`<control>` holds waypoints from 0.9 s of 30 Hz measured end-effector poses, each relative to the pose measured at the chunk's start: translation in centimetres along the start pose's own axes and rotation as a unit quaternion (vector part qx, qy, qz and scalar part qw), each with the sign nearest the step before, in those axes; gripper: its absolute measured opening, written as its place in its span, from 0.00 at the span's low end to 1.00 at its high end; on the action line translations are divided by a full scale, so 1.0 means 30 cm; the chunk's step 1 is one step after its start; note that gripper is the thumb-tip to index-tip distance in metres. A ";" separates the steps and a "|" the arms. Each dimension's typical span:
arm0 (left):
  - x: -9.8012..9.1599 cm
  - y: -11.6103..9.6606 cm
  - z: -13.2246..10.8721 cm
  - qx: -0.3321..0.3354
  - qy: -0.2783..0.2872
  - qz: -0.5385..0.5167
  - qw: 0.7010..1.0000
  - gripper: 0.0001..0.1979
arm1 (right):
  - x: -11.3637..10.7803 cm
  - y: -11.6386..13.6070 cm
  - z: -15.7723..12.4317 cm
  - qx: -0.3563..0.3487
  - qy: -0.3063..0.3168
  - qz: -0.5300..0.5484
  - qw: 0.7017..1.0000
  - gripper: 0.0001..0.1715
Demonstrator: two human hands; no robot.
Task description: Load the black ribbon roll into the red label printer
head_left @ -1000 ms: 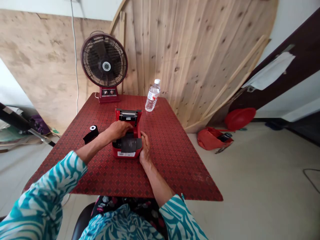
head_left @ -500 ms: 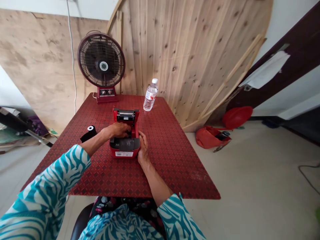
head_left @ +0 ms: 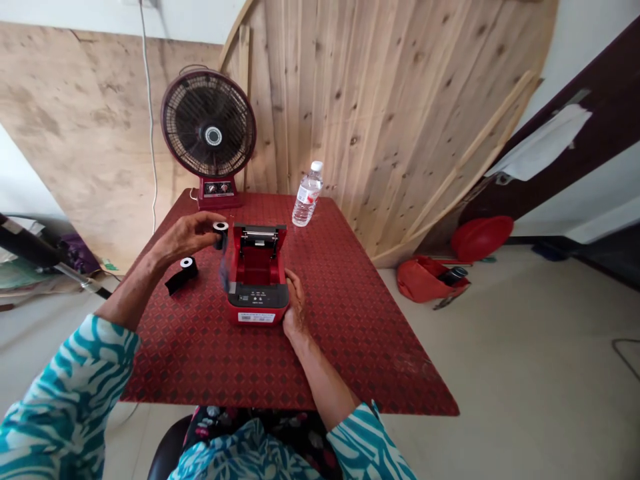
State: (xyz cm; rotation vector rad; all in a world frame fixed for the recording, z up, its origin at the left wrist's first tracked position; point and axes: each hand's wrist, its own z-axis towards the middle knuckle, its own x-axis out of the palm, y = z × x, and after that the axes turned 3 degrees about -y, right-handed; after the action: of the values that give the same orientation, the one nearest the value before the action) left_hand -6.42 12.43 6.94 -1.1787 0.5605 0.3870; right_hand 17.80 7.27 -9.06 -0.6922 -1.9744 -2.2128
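Note:
A small red and black receipt printer (head_left: 257,297) stands on the table with its lid (head_left: 260,235) raised. Its red inner bay shows bare. My left hand (head_left: 187,237) grips a black paper roll (head_left: 219,241) with a white end, just left of the raised lid. A loose strip hangs from that roll along the printer's left side, blurred by motion. My right hand (head_left: 296,303) is wrapped round the printer's right side, steadying it. A second black paper roll (head_left: 187,267), partly unwound, rests on the table below my left forearm's far end.
Behind the printer stands a dark red fan (head_left: 210,137) at the table's back left. A clear water bottle (head_left: 307,195) is at the back right. The patterned red table (head_left: 360,333) borders a wooden board (head_left: 370,120). An orange bag (head_left: 423,279) lies on the floor to the right.
My left hand has come out of the printer's bay with a black paper roll and moved up and left. The loose strip now trails beside the printer. My right hand stays on it.

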 end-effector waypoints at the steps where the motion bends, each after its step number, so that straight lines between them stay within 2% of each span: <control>1: 0.004 0.042 0.016 -0.026 -0.015 0.023 0.999 0.22 | -0.001 0.000 0.000 0.000 0.000 0.002 1.000 0.25; 5: 0.065 0.180 0.057 -0.096 -0.039 0.093 0.990 0.17 | -0.002 -0.001 0.001 0.003 -0.005 -0.013 1.000 0.24; 10: 0.127 0.255 0.063 -0.118 -0.024 0.110 0.987 0.11 | -0.005 -0.005 0.005 -0.015 -0.007 -0.036 0.999 0.24; 12: 0.116 0.271 0.065 -0.117 -0.018 0.100 0.988 0.14 | -0.006 -0.005 0.005 -0.019 -0.007 -0.043 0.999 0.24; 15: 0.051 0.298 0.046 -0.115 -0.023 0.069 0.991 0.21 | -0.007 -0.002 0.005 -0.023 -0.005 -0.048 0.999 0.23; 18: -0.046 0.328 -0.023 -0.123 -0.048 0.043 0.990 0.30 | -0.007 -0.003 0.004 -0.028 -0.005 -0.043 0.999 0.24; 21: -0.107 0.352 -0.125 -0.141 -0.038 0.022 0.989 0.36 | -0.007 -0.008 0.007 -0.028 -0.004 -0.043 0.999 0.24; 23: -0.104 0.360 -0.183 -0.153 -0.015 0.006 0.988 0.37 | -0.007 -0.012 0.009 -0.027 -0.006 -0.043 0.999 0.24; 27: -0.034 0.356 -0.234 -0.170 -0.009 -0.018 0.985 0.35 | -0.004 -0.011 0.009 -0.013 -0.009 -0.028 0.999 0.24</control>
State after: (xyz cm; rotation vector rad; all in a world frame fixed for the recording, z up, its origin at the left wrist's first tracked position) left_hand -14.68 9.49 -2.41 -1.5094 0.4676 0.4735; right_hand 17.87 7.56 -9.38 -0.6701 -2.0014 -2.2759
